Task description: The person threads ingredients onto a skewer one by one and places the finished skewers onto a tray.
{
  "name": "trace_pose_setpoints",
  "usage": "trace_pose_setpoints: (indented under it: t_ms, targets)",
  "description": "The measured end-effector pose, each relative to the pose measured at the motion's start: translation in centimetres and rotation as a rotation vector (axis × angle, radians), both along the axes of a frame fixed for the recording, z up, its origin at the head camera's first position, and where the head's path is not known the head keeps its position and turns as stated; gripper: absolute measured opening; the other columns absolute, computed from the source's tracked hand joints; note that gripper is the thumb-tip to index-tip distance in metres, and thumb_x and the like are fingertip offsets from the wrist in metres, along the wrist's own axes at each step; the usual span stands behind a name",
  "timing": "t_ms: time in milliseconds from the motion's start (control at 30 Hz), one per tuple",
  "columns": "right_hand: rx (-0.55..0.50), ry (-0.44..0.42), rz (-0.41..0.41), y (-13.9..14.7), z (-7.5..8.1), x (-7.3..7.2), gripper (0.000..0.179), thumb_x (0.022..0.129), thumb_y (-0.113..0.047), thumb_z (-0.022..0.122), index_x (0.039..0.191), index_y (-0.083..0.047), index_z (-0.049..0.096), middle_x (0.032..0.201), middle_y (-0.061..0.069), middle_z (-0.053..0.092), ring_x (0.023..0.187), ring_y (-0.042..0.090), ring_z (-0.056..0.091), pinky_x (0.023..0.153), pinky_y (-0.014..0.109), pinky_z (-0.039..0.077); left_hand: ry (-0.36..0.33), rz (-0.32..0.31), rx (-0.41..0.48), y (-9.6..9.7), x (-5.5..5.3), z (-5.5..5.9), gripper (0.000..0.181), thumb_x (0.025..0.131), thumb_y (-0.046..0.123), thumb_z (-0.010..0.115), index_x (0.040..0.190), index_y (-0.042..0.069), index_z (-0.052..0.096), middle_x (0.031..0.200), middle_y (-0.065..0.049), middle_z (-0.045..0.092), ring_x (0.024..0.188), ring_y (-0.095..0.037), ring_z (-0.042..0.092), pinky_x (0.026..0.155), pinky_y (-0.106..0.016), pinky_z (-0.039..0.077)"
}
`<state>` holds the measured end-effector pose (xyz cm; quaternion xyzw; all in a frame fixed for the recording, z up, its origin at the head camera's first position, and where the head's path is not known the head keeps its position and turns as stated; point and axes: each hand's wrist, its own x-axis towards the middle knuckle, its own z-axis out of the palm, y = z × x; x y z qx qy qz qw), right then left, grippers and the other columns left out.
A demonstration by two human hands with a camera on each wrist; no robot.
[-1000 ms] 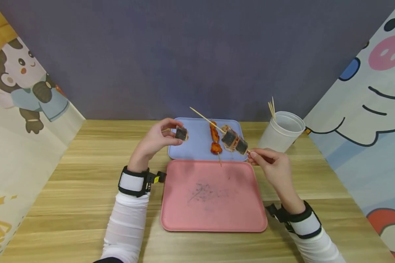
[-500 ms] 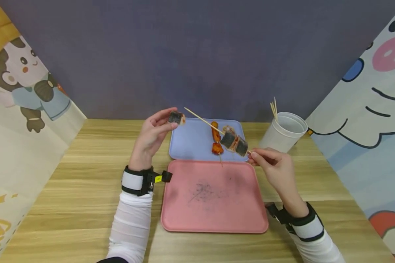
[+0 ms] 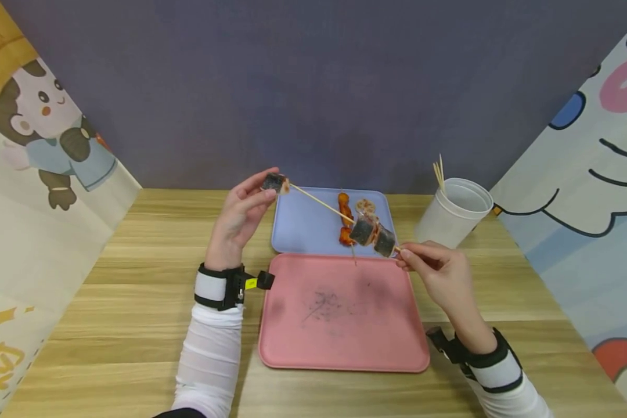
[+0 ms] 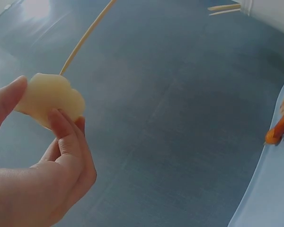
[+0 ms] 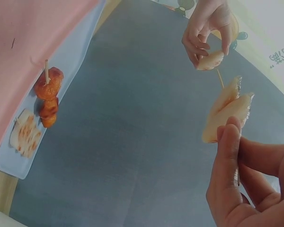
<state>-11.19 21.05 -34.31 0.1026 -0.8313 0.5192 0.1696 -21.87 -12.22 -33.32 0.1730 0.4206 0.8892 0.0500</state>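
Observation:
My left hand (image 3: 237, 217) pinches a piece of food (image 3: 274, 183), dark on one side and pale on the other (image 4: 52, 97). In my right hand (image 3: 441, 270) is the lower end of a bamboo skewer (image 3: 321, 203), held between thumb and fingers. Two similar dark-sided pieces (image 3: 363, 230) sit on it close to that hand, their pale faces (image 5: 222, 113) visible in the right wrist view. The skewer slants up leftward, its tip meeting the left hand's piece. Whether the tip has entered that piece I cannot tell. Both hands are raised over the trays.
A blue tray (image 3: 298, 226) at the back holds an orange-red food skewer (image 3: 345, 212) and a pale browned piece (image 3: 366, 205). The pink tray (image 3: 339, 342) lies in front, with dark marks. A white cup (image 3: 446, 217) with several sticks (image 3: 439, 177) stands at right.
My left hand has risen and turned the held piece, bringing it to the skewer's tip. The right hand stays nearly in place, still holding the skewer.

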Motion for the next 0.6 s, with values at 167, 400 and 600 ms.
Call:
trace_pose_setpoints:
  t_ms: [167,400,600]
  targets:
    - [-0.003,-0.003,0.008,-0.08,-0.06,0.08,0.014,0.086,-0.002,0.067,0.097,0.005,0.072,0.08,0.008,0.071,0.066,0.006,0.068,0.061,0.024,0.057,0.006,-0.025,0.019,-0.2,-0.07,-0.12,0.037,0.087,-0.01,0.057,0.124,-0.004,0.058,0.113,-0.013,0.063,0.104,-0.02,0.062,0.09,-0.025,0.05]
    - [-0.012,-0.007,0.01,-0.05,-0.23,0.02,0.013,0.086,-0.001,0.067,0.097,0.005,0.073,0.081,0.012,0.07,0.066,0.005,0.068,0.06,0.025,0.057,0.054,-0.081,-0.002,-0.17,-0.16,-0.35,0.041,0.085,-0.006,0.064,0.126,-0.002,0.058,0.117,-0.013,0.063,0.106,-0.021,0.061,0.089,-0.026,0.049]
    - [-0.032,-0.009,0.022,0.05,-0.21,-0.01,0.013,0.086,0.001,0.066,0.096,0.006,0.072,0.079,0.005,0.071,0.065,0.005,0.068,0.06,0.025,0.057,0.058,-0.101,-0.023,-0.1,-0.25,-0.41,0.044,0.086,-0.004,0.065,0.128,-0.003,0.055,0.123,-0.017,0.058,0.108,-0.022,0.061,0.087,-0.026,0.051]
